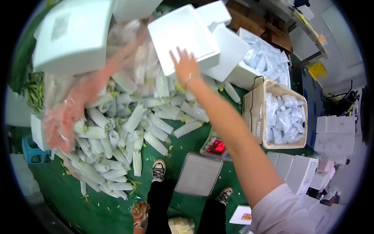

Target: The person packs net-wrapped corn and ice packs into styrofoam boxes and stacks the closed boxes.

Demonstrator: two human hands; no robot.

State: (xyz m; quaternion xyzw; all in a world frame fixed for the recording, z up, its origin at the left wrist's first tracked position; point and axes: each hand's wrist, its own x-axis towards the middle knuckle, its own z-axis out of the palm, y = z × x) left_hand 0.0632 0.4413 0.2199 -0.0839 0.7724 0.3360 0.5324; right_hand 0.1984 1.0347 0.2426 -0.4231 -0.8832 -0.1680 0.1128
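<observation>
My right hand (186, 69) reaches forward with fingers spread over the near edge of a white foam box (208, 61). Whether the fingertips press on the box is hard to tell. The box is open-topped and tilted, at the back of a heap of long produce in white foam net sleeves (134, 119). Low in view, my left hand (140, 213) hangs beside my leg, its fingers curled in. Anything inside those fingers is hidden. A metal-topped scale (198, 174) with a lit red display (216, 147) sits on the floor before my feet.
On the right stand a beige plastic crate (253, 126) and a foam box, both filled with ice-pack-like pouches (286, 117). A large foam box (74, 39) and pink plastic film (78, 103) lie over the heap. Foam boxes (292, 171) line the right; a blue stool (34, 150) is left.
</observation>
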